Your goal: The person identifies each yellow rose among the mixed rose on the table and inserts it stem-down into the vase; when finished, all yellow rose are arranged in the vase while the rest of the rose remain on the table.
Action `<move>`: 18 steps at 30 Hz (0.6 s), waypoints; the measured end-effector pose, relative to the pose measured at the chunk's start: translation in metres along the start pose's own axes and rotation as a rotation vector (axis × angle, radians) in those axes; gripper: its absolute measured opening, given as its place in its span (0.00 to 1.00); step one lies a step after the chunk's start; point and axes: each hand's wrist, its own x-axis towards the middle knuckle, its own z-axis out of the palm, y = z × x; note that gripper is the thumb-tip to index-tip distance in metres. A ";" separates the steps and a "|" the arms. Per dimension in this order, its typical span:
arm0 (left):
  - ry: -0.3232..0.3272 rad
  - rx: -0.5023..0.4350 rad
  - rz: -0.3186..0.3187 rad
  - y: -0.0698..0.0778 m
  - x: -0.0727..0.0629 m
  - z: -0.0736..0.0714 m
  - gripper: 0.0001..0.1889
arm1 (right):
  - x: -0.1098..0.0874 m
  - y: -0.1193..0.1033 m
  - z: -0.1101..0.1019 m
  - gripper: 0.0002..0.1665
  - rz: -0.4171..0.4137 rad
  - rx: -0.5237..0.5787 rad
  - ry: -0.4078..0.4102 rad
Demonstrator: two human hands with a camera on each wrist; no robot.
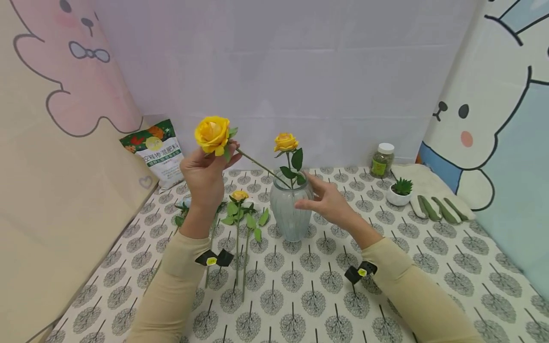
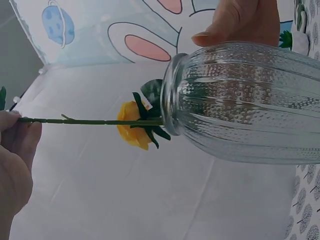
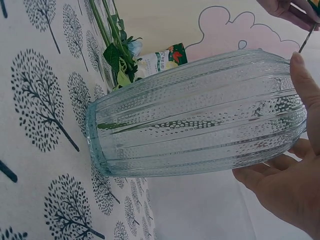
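My left hand pinches a yellow rose just under its bloom, raised to the left of the vase. Its green stem slants down to the right, and the lower end reaches the vase's mouth. The ribbed clear glass vase stands upright on the table. Another yellow rose with dark green leaves is in it, its stem partly visible through the glass. My right hand holds the vase near the top from the right, thumb and fingers spread around its side.
Left of the vase lie several flowers, among them a yellow rose and a pale blue one. A fertilizer bag leans at the back left. At the back right are a white-lidded jar, a small potted succulent and gloves.
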 end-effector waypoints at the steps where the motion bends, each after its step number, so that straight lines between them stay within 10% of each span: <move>1: 0.000 0.011 -0.008 -0.002 -0.001 0.000 0.15 | 0.000 0.001 0.000 0.58 -0.005 0.006 0.001; 18: 0.179 -0.049 -0.384 -0.027 -0.017 0.008 0.11 | -0.001 0.000 0.002 0.58 -0.027 0.025 -0.005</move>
